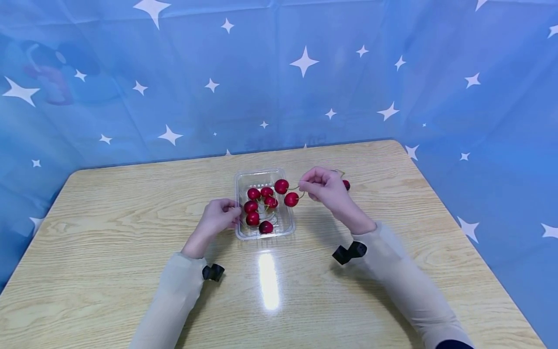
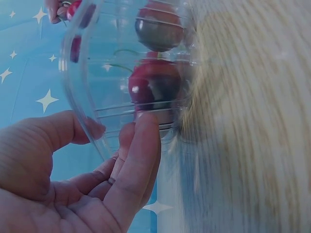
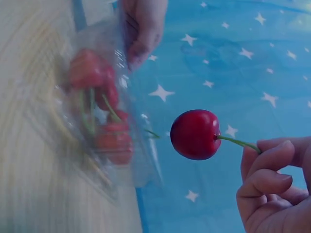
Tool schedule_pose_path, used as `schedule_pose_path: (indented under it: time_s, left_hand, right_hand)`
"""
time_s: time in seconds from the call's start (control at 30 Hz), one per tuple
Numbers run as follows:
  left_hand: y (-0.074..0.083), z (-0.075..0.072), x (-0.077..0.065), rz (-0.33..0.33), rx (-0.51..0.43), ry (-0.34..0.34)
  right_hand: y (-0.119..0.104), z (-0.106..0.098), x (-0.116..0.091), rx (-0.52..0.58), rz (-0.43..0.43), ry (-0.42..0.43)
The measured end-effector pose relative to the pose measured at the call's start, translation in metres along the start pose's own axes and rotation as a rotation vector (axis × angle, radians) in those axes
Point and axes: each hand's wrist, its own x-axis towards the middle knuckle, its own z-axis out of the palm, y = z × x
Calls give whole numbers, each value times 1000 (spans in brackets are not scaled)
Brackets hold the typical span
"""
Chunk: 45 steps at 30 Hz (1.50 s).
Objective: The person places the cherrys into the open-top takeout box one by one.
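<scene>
A clear plastic box (image 1: 287, 228) stands on the table with several red cherries (image 1: 252, 218) inside. My left hand (image 1: 220, 214) grips its left side, thumb at the rim and fingers against the outer wall in the left wrist view. My right hand (image 1: 324, 189) is off the box's right side, pinching a green stem (image 3: 238, 142) between thumb and finger. From that stem extends a dark red cherry (image 3: 196, 134). Seen from the head, two cherries lie close by the right fingertips, a lower cherry (image 1: 291, 199) and an upper cherry (image 1: 281, 186); I cannot tell whether both stems are held.
Another cherry (image 1: 346, 185) is partly hidden behind the right hand, on the table's right part. The light wooden table (image 1: 131, 242) meets a blue curtain (image 1: 244, 72) with white stars at its back. Each wrist wears a small black camera (image 1: 213, 272).
</scene>
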Motion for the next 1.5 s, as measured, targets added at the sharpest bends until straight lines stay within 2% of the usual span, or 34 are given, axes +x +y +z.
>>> schedule_pose_path:
  time_s: [0.3, 0.47, 0.77, 1.13, 1.5]
  left_hand:
    - [-1, 0, 0, -15, 3, 2]
    - [-3, 0, 1, -5, 7, -1]
    - [-3, 1, 1, -15, 16, 2]
    - [-4, -1, 2, 6, 13, -13]
    - [-2, -1, 2, 1, 6, -1]
  right_hand:
    - [12, 19, 1, -29, 42, -59]
    - [18, 24, 2, -99, 53, -75]
    - [24, 29, 2, -131, 42, -127]
    - [29, 32, 3, -218, 49, -142]
    - [30, 30, 5, -210, 36, -125]
